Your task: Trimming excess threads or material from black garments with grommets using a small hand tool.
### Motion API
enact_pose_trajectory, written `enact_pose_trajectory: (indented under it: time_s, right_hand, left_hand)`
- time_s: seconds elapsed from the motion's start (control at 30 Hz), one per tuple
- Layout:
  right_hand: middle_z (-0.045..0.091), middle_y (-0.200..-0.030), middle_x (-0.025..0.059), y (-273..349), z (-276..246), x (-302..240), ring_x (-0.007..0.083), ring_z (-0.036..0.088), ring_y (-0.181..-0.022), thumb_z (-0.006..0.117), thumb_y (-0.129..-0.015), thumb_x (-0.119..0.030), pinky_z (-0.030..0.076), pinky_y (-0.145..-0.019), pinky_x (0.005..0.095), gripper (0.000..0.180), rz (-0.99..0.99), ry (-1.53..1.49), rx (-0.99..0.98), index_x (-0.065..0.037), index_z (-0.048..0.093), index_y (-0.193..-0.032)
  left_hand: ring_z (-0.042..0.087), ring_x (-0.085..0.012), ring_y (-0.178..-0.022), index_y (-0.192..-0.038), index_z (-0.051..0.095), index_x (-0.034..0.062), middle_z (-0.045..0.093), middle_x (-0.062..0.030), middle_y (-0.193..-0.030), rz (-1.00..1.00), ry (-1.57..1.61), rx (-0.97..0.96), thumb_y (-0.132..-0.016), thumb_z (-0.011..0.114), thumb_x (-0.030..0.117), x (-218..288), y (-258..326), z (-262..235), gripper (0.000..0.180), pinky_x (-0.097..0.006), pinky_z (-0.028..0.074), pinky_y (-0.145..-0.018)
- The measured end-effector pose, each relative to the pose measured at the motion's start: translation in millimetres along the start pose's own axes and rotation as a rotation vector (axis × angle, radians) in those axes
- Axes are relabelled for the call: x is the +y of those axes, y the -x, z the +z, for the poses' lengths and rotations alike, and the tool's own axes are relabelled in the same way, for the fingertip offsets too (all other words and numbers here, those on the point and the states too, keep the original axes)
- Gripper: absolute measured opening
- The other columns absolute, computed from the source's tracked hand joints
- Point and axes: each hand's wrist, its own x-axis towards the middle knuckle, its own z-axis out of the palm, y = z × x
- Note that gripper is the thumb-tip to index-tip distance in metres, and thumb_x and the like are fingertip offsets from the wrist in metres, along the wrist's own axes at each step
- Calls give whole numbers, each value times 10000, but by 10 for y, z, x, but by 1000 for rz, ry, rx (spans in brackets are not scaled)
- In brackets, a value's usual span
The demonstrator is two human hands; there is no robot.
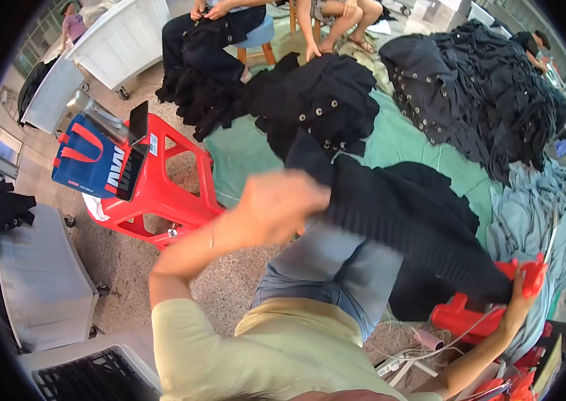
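My left hand (279, 207), smeared by motion, is closed on an edge of a black ribbed knit garment (390, 207). The cloth stretches from there across my lap toward the right. At its far right end my right hand (518, 294) curls around a red plastic object (532, 274); the kind of object cannot be made out, and the fingers are partly hidden. Another red plastic piece (457, 317) sits just below the cloth, beside that hand.
A red stool (176, 194) to the left carries a blue bag (85, 157), a metal flask (95, 113) and a phone (138, 123). Black garments (477, 87) are heaped on green sheeting (403, 134), grey-blue cloth (537, 214) at right. Two seated people are ahead; cords (396, 354) lie below.
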Motion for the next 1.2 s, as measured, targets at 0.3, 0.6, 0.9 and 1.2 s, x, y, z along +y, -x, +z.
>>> enact_pose_trajectory:
  time_s: [0.3,0.6,0.9,1.2]
  right_hand:
    - [552,-759,-24,1482,464,807,47,490,-656,656,-811,-60,384,-569,198,231,622,66,-450,-10,608,-1031]
    - [551,-925,102,1670,1272,54,187,539,-820,640,-871,-395,444,-754,305,488,253,45,-659,37,540,-1074]
    - [619,-997,171,1840,1639,-488,328,636,-878,724,-795,-207,497,-748,366,440,224,98,-824,-9,572,-1157]
    - [645,-865,157,1830,2024,-705,355,645,-745,725,-794,-256,505,-626,388,320,162,123,-831,-45,600,-1000]
  left_hand:
    - [661,-140,-677,-811,652,15,685,-101,-761,-1333,1276,-548,-886,600,285,299,1792,652,285,-268,525,-623]
    - [596,-157,-711,-950,623,49,640,-55,-847,-2177,985,-331,-923,381,591,-1104,2986,2253,594,-355,485,-684]
    - [625,-237,-792,-998,596,60,644,-101,-890,-2203,1324,188,-886,585,438,-1647,2763,2738,394,-358,516,-746]
    - [606,-220,-997,-1063,607,14,650,-90,-1059,-1525,1463,834,-925,561,162,-1699,2739,2335,208,-379,444,-955]
